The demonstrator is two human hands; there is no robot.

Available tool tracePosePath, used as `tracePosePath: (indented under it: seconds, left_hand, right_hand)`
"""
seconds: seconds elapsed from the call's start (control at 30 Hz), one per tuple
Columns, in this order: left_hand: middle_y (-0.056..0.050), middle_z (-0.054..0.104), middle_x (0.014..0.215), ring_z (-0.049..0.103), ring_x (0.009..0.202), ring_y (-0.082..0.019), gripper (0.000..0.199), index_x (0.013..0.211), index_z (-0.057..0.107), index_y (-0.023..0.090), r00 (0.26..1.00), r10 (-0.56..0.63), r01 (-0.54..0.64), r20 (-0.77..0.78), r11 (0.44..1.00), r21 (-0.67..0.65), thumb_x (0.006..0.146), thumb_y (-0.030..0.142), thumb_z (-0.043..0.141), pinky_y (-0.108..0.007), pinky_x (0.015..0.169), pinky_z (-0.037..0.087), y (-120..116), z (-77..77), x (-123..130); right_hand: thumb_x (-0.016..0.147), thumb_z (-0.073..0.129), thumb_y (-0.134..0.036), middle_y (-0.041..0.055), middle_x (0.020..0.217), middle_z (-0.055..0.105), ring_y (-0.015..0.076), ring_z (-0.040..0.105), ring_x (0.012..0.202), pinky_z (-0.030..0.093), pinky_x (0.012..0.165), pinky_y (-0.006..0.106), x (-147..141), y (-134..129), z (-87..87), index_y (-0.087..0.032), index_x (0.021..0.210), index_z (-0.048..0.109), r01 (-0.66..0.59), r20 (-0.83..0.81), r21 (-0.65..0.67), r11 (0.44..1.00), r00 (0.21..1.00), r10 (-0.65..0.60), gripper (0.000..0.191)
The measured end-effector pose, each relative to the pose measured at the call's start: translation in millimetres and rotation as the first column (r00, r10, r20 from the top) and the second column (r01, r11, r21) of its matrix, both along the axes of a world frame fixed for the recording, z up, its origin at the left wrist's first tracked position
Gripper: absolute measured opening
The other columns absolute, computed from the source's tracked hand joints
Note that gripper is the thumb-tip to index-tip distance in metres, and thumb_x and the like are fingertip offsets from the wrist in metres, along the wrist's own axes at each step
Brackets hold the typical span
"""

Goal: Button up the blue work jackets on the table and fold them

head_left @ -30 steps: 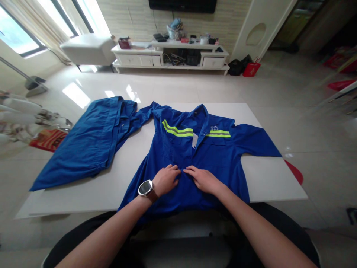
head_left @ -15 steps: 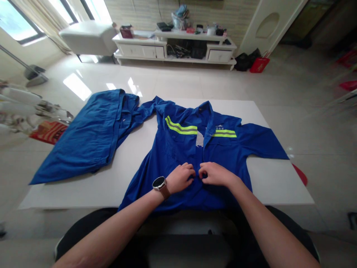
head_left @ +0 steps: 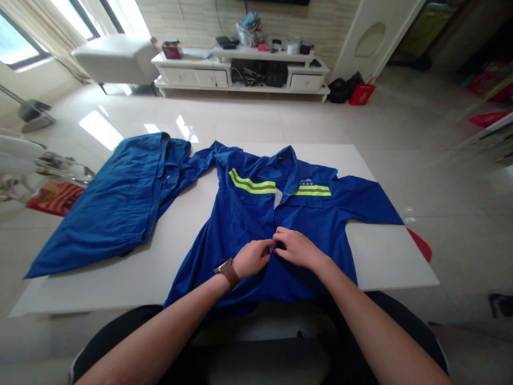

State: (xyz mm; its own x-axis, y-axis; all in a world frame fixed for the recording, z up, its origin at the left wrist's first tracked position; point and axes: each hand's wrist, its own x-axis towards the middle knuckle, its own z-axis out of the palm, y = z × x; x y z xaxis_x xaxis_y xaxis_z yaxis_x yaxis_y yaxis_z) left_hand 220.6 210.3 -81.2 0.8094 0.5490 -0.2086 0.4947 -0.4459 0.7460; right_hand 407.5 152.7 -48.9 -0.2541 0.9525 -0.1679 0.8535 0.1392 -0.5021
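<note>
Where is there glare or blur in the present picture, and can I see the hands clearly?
Head view: the window is washed out, with bright reflections on the floor; head view: red items at the right edge look smeared; head view: left hand and right hand are readable, but jacket detail between their fingers is not.

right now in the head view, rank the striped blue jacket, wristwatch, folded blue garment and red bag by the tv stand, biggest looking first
1. Striped blue jacket
2. Folded blue garment
3. Red bag and wristwatch: too alike to rank, and the watch is nearer the camera.
</note>
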Motion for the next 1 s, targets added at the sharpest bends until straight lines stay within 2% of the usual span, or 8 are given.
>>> tracePosePath:
  seconds: [0.13, 0.23, 0.4, 0.53, 0.6, 0.73, 0.87, 1.0]
  left_hand:
    - [-0.001, 0.07, 0.08, 0.065, 0.071, -0.016, 0.018, 0.092, 0.063, 0.021, 0.997, 0.07, -0.065, 0.024, 0.987, -0.15, 0.081, 0.014, 0.05, -0.024, 0.068, 0.043, 1.2, -0.4, -3.5]
    - [0.0, 0.069, 0.074, 0.066, 0.068, -0.016, 0.018, 0.09, 0.061, 0.019, 0.994, 0.083, -0.059, 0.066, 0.95, -0.306, 0.078, 0.014, 0.05, -0.024, 0.066, 0.045, 4.0, -5.5, -5.1]
    - [0.001, 0.066, 0.067, 0.065, 0.064, -0.016, 0.019, 0.085, 0.061, 0.016, 0.983, 0.17, -0.102, 0.067, 0.815, -0.57, 0.068, 0.015, 0.052, -0.025, 0.064, 0.048, 8.2, -14.2, -4.2]
    - [0.001, 0.063, 0.066, 0.059, 0.061, -0.013, 0.015, 0.078, 0.061, 0.015, 0.967, 0.253, -0.15, 0.041, 0.685, -0.713, 0.069, 0.027, 0.057, -0.025, 0.066, 0.048, 7.6, -14.7, -3.2]
    - [0.001, 0.062, 0.065, 0.057, 0.061, -0.012, 0.021, 0.076, 0.061, 0.015, 0.962, 0.274, -0.174, 0.022, 0.669, -0.723, 0.07, 0.035, 0.063, -0.026, 0.066, 0.047, 7.0, -14.2, -3.2]
    - [0.001, 0.06, 0.062, 0.056, 0.06, -0.012, 0.028, 0.073, 0.063, 0.014, 0.951, 0.31, -0.223, 0.004, 0.695, -0.684, 0.067, 0.041, 0.07, -0.025, 0.062, 0.044, 7.1, -14.6, -3.7]
    - [0.001, 0.061, 0.061, 0.056, 0.059, -0.012, 0.026, 0.075, 0.064, 0.014, 0.93, 0.367, -0.277, -0.025, 0.654, -0.704, 0.066, 0.037, 0.072, -0.026, 0.062, 0.046, 7.7, -15.5, -3.8]
    - [0.002, 0.061, 0.063, 0.057, 0.061, -0.012, 0.026, 0.077, 0.064, 0.013, 0.908, 0.417, -0.311, -0.035, 0.616, -0.724, 0.065, 0.034, 0.073, -0.026, 0.065, 0.048, 7.8, -15.6, -3.7]
  right_hand:
    - [0.084, 0.068, -0.019, 0.0016, 0.108, 0.056, 0.0132, 0.057, 0.083, 0.035, 0.068, 0.025, -2.9, 0.6, 0.5, -0.022, 0.102, 0.056, 0.061, -0.004, 0.044, 0.997, 0.998, -0.061, 0.023]
    - [0.084, 0.069, -0.02, 0.0014, 0.106, 0.054, 0.0136, 0.057, 0.083, 0.034, 0.067, 0.026, -4.4, 0.2, 0.4, -0.022, 0.101, 0.054, 0.053, 0.033, 0.051, 0.997, 0.998, -0.055, 0.022]
    - [0.083, 0.069, -0.02, 0.0025, 0.115, 0.052, 0.0134, 0.056, 0.083, 0.035, 0.068, 0.026, -5.5, -0.5, 1.3, -0.023, 0.103, 0.052, 0.078, 0.054, 0.081, 0.994, 0.995, -0.082, 0.025]
    - [0.083, 0.068, -0.019, 0.0025, 0.114, 0.051, 0.014, 0.056, 0.084, 0.035, 0.068, 0.027, -6.5, -0.3, 1.0, -0.023, 0.107, 0.05, 0.093, 0.061, 0.08, 0.992, 0.993, -0.098, 0.03]
    - [0.083, 0.068, -0.02, 0.0032, 0.114, 0.051, 0.0144, 0.056, 0.085, 0.036, 0.068, 0.026, -7.0, 0.1, 0.3, -0.023, 0.11, 0.05, 0.098, 0.058, 0.083, 0.992, 0.993, -0.103, 0.033]
    - [0.081, 0.067, -0.018, 0.0023, 0.105, 0.054, 0.0139, 0.053, 0.081, 0.034, 0.068, 0.026, -7.0, 1.4, -1.1, -0.022, 0.103, 0.051, 0.098, 0.048, 0.075, 0.992, 0.994, -0.101, 0.028]
    - [0.081, 0.063, -0.016, -0.0013, 0.083, 0.058, 0.0125, 0.05, 0.072, 0.032, 0.064, 0.025, -6.4, 1.7, -2.2, -0.021, 0.082, 0.055, 0.035, -0.006, -0.023, 0.999, 0.999, -0.035, 0.009]
    - [0.081, 0.061, -0.016, -0.0005, 0.08, 0.064, 0.0123, 0.054, 0.072, 0.033, 0.064, 0.023, -7.0, 0.5, -2.0, -0.02, 0.079, 0.061, -0.015, -0.054, -0.08, 0.997, 0.999, 0.011, 0.004]
